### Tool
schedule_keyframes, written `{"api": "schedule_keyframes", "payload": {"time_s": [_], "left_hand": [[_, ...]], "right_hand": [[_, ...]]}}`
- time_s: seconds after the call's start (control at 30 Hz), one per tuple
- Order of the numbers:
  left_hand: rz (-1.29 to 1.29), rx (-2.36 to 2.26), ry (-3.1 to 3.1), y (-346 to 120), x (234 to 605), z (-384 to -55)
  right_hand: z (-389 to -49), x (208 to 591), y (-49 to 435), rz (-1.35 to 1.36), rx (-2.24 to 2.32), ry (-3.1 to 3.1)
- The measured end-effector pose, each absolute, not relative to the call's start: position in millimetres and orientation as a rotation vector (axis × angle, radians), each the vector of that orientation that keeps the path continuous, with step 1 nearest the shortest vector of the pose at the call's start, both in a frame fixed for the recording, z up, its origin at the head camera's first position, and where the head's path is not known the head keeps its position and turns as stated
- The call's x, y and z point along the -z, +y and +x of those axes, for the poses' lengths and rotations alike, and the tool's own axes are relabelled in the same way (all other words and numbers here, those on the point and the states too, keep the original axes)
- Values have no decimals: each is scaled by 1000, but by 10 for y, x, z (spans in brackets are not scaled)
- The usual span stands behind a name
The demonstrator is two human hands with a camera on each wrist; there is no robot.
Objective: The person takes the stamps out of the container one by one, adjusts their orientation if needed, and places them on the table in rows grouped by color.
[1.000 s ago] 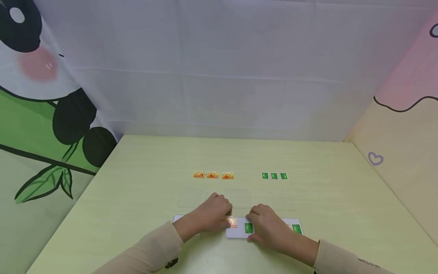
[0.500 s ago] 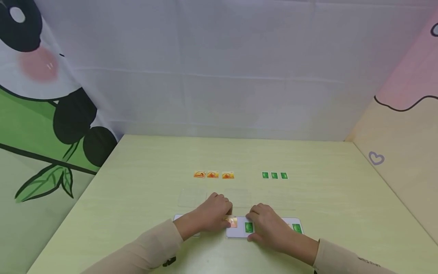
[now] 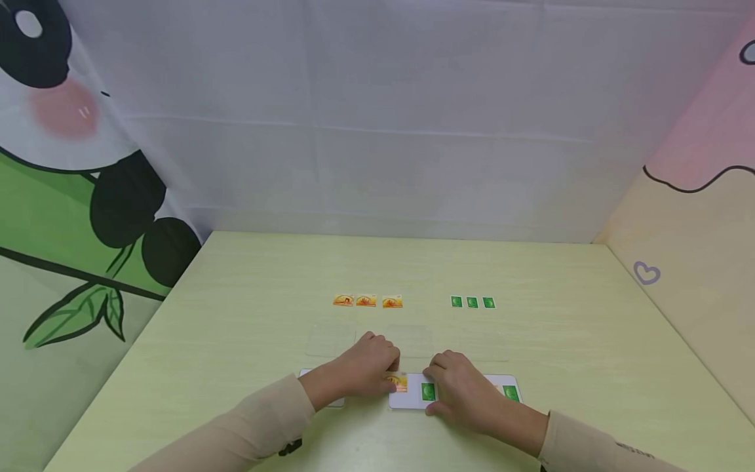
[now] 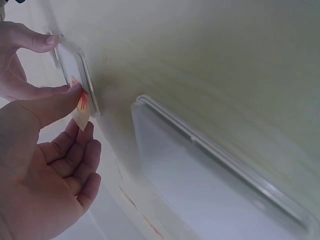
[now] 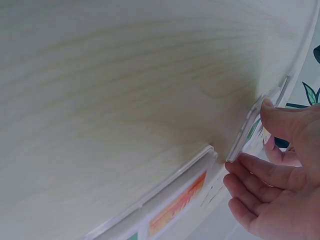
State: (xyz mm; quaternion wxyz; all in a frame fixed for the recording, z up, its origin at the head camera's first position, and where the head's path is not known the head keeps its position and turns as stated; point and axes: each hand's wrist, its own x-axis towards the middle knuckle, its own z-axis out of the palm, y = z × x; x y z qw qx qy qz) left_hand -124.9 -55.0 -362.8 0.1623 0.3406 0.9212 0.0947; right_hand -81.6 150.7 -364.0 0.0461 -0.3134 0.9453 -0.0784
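Observation:
My left hand (image 3: 366,367) pinches an orange stamp (image 4: 83,111) between thumb and fingers, over the left end of the middle flat case (image 3: 409,402). That case is clear with a white insert, and a green stamp (image 3: 428,392) lies on it. My right hand (image 3: 466,393) grips the same case across its width, thumb at the near edge and fingers at the far edge. To the left, partly behind my left arm, lies another white-insert case (image 4: 190,180). A right-hand case (image 5: 175,195) bears an orange stamp and a green stamp (image 3: 510,393), partly hidden by my right hand.
Farther back on the pale table (image 3: 248,275) lie three orange stamps (image 3: 366,301) in a row and three green stamps (image 3: 473,303) to their right. Faint clear lids (image 3: 409,341) lie between those rows and the cases. A white cloth (image 3: 377,131) hangs behind the table.
My left forearm shifts slightly to the left. Both hands otherwise keep their places, with the stamp and the case still held.

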Motion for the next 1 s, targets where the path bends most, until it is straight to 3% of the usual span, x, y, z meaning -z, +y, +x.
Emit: {"api": "schedule_keyframes", "payload": {"time_s": [1.0], "left_hand": [[931,-432,2529,-587,3621,-1336]], "right_hand": [[-824,3651,1512,-956,246,2882]]}}
